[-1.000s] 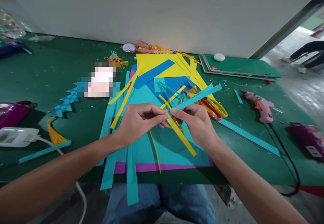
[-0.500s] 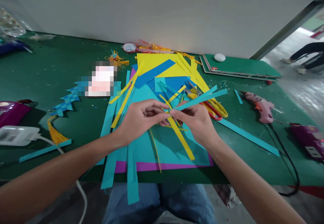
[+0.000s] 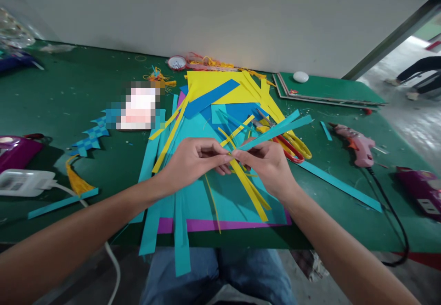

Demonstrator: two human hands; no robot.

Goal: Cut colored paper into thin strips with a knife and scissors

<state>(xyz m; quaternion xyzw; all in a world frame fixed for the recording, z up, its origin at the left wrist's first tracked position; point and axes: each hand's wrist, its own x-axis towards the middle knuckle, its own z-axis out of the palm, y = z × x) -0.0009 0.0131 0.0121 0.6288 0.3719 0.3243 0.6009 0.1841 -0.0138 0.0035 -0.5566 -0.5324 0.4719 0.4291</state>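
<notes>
My left hand (image 3: 193,162) and my right hand (image 3: 272,167) meet above a teal paper sheet (image 3: 223,199), fingertips pinched together on crossed paper strips. A teal strip (image 3: 279,130) runs up and right from the pinch. Yellow strips (image 3: 250,190) hang down and right from it, and another yellow strip (image 3: 237,130) pokes upward. Both hands are closed on this bundle. A purple sheet (image 3: 206,225) peeks out under the teal one.
Red and yellow scissors (image 3: 292,146) lie right of my hands. A pink glue gun (image 3: 353,142) with a black cord lies further right. Yellow and blue sheets (image 3: 220,93) sit behind. A woven blue piece (image 3: 87,139), white charger (image 3: 24,183) and purple boxes (image 3: 15,151) flank the green table (image 3: 69,93).
The strips in my hands have shifted slightly; the yellow strips now hang a little lower and further right. My hands stay in nearly the same place.
</notes>
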